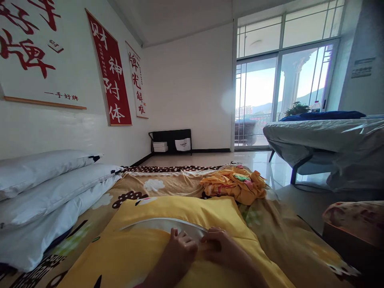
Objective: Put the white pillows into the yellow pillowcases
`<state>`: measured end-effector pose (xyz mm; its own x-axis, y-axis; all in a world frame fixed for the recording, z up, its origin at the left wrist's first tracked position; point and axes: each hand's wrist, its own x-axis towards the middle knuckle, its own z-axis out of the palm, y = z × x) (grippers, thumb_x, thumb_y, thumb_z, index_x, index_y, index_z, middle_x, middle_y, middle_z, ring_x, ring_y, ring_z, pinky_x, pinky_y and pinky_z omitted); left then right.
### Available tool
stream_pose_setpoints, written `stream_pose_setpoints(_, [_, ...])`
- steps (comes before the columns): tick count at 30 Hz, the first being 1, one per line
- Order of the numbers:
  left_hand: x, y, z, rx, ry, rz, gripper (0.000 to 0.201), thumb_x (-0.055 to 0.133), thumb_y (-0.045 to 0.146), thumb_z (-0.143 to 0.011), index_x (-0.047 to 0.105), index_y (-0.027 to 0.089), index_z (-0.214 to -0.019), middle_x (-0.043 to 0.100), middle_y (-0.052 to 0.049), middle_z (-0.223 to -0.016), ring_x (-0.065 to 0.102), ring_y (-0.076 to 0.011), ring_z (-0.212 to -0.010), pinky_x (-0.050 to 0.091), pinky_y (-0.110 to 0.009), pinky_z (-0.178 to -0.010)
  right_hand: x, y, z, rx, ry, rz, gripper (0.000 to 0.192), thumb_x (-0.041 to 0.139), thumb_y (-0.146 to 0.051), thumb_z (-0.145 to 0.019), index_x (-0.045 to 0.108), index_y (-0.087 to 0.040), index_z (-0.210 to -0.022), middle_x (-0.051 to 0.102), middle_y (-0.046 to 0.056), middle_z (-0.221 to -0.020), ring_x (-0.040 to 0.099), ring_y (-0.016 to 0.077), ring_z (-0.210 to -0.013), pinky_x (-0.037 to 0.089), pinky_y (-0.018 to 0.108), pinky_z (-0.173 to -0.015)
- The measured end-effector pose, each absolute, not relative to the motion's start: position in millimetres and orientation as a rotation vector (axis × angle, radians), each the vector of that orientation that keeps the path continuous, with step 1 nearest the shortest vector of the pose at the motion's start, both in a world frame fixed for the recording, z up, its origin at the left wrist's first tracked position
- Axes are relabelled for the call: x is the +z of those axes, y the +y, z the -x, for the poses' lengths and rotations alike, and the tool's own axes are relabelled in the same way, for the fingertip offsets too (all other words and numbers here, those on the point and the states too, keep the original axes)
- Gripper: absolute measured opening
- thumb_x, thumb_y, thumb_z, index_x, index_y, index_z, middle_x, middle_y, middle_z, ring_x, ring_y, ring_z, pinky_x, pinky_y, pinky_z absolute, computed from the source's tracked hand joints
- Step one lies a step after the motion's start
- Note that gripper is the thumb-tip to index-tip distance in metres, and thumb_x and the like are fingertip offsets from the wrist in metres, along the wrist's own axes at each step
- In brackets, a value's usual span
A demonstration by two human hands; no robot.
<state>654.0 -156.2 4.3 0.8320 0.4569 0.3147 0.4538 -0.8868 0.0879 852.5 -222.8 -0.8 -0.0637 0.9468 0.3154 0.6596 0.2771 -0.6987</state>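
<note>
A yellow pillowcase (141, 248) lies in front of me with a white pillow (168, 225) showing through the long slit across its middle. My left hand (182, 247) is closed at the slit's near edge, fingers curled on the yellow cloth. Just to its right, my right hand (218, 243) pinches the cloth near the slit's right end. What lies under the fingertips is partly hidden. Beyond the pillowcase sits a crumpled heap of orange printed cloth (235, 185).
Several white pillows (63, 196) are stacked at the left on a patterned blanket (177, 182). A plastic-covered table (327, 132) stands at the right, with a box (351, 236) in front of it. A low black rack (171, 138) is by the far wall.
</note>
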Motion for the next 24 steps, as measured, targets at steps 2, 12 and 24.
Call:
stream_pose_setpoints(2, [5.1,-158.8,-653.3,0.557,0.731,-2.961,0.014,0.051,0.013,-0.089,0.061,0.022,-0.082,0.069,0.004,-0.090,0.056,-0.0142,-0.089,0.022,-0.035,-0.080,0.0,-222.1,-854.5,0.478,-1.801,1.429,0.032,0.068,-0.017,-0.063,0.072,-0.020,-0.094,0.061,0.003,-0.085,0.052,0.0151,-0.075,0.040,0.025,-0.067])
stream_pose_setpoints(12, [8.2,-167.4,-648.7,0.628,0.675,-2.902,0.015,0.051,0.009,-0.086,0.058,0.021,-0.086,0.067,0.004,-0.094,0.054,-0.0135,-0.091,0.023,-0.034,-0.081,0.9,-223.8,-851.8,0.526,-1.819,1.357,0.022,0.060,-0.013,-0.065,0.074,-0.022,-0.080,0.063,0.001,-0.076,0.051,0.0126,-0.068,0.038,0.023,-0.062])
stream_pose_setpoints(24, [-6.3,-157.1,-648.1,0.611,0.584,-2.979,0.011,0.047,0.014,-0.088,0.054,0.021,-0.083,0.067,0.001,-0.085,0.053,-0.0158,-0.088,0.023,-0.035,-0.077,-10.2,-221.8,-851.6,0.441,-1.854,1.546,0.011,0.070,-0.020,-0.062,0.059,-0.018,-0.060,0.057,-0.002,-0.070,0.050,0.0148,-0.075,0.036,0.026,-0.070])
